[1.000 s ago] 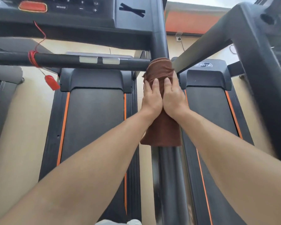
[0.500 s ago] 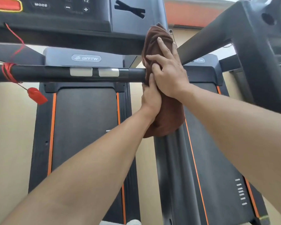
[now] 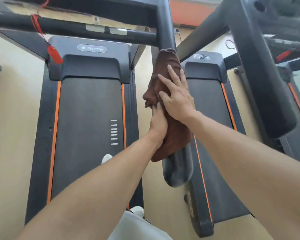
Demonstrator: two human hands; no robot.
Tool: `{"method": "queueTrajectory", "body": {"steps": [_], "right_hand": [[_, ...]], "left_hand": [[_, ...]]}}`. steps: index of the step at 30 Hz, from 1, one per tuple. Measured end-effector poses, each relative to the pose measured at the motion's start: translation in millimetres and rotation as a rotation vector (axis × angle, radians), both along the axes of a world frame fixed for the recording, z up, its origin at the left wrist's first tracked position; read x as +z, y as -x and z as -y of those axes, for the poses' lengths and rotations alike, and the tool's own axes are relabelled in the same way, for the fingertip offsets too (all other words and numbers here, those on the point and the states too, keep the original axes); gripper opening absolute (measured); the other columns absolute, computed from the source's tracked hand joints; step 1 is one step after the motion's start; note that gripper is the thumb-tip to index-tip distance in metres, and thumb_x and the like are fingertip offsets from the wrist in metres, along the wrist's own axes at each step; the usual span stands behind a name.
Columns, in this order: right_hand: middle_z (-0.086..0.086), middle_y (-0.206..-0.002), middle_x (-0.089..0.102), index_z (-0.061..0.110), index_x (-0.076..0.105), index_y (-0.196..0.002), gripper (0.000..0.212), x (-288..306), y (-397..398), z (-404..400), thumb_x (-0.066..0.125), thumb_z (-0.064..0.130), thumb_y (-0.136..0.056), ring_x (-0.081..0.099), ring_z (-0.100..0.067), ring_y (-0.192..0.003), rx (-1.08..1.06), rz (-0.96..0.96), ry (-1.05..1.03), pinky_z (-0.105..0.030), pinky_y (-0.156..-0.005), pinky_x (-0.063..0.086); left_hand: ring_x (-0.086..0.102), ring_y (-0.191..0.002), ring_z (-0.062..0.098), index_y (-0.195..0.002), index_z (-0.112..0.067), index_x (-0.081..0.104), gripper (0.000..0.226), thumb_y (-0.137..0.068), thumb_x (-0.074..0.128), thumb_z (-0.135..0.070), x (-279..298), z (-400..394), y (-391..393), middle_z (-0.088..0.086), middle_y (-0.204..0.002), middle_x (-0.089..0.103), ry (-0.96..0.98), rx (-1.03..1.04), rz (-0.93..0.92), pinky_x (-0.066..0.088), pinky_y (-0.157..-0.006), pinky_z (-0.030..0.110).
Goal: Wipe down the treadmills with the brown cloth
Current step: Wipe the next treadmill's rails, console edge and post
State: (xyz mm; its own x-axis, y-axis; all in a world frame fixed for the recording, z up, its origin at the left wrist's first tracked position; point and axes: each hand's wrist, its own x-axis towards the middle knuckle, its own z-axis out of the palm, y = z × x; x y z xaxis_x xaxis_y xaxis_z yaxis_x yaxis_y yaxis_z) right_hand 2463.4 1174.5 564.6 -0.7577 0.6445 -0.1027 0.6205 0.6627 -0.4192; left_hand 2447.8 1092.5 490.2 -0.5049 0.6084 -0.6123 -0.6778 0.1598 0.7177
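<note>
Brown cloth (image 3: 164, 78) draped over handrail (image 3: 178, 168), under right hand (image 3: 177, 99), left hand (image 3: 158, 122).

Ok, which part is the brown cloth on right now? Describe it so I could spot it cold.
Start at the near treadmill, the one with the orange-edged belt on the left of the view. Its right-hand side rail runs down from the upright post toward the camera, between the two belts. The brown cloth is wrapped over it under the left hand and right hand; no other bar is covered.
</note>
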Motion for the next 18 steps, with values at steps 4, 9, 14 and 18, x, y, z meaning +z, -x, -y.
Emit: {"method": "queueTrajectory", "body": {"steps": [4,9,14,18], "right_hand": [[0.021,-0.169,0.003,0.044,0.032,-0.156,0.057,-9,-56,40,0.049,0.032,-0.103,-0.003,-0.011,-0.156,-0.058,-0.073,0.087,-0.034,-0.122,0.012],[0.018,-0.169,0.006,0.044,0.033,-0.156,0.057,-21,-112,79,0.05,0.035,-0.102,0.008,-0.007,-0.156,-0.087,-0.202,0.15,-0.038,-0.125,0.019],[0.019,-0.168,0.015,0.041,0.038,-0.155,0.052,-32,-152,116,0.051,0.036,-0.105,0.016,0.002,-0.152,-0.21,-0.368,0.297,-0.031,-0.124,0.021],[0.021,-0.16,0.031,0.042,0.034,-0.156,0.049,-43,-173,145,0.044,0.043,-0.108,0.028,0.003,-0.146,-0.396,-0.478,0.374,-0.029,-0.123,0.024]], "left_hand": [[0.061,-0.122,0.021,-0.149,-0.031,0.049,0.066,-0.097,0.034,-0.068,2,41,-47,0.0,-0.134,0.065,0.062,-0.018,-0.017,0.047,-0.11,0.045],[0.055,-0.131,0.02,-0.151,-0.04,0.043,0.072,-0.089,0.032,-0.074,-1,79,-99,-0.003,-0.146,0.057,0.078,0.026,-0.062,0.041,-0.115,0.044],[0.051,-0.137,0.019,-0.152,-0.043,0.04,0.089,-0.074,0.03,-0.085,-7,100,-136,-0.007,-0.152,0.051,0.106,0.082,-0.063,0.039,-0.117,0.044],[0.042,-0.145,0.021,-0.158,-0.039,0.031,0.078,-0.09,0.027,-0.079,2,110,-143,-0.006,-0.159,0.041,0.156,0.036,-0.065,0.033,-0.121,0.044]]}}
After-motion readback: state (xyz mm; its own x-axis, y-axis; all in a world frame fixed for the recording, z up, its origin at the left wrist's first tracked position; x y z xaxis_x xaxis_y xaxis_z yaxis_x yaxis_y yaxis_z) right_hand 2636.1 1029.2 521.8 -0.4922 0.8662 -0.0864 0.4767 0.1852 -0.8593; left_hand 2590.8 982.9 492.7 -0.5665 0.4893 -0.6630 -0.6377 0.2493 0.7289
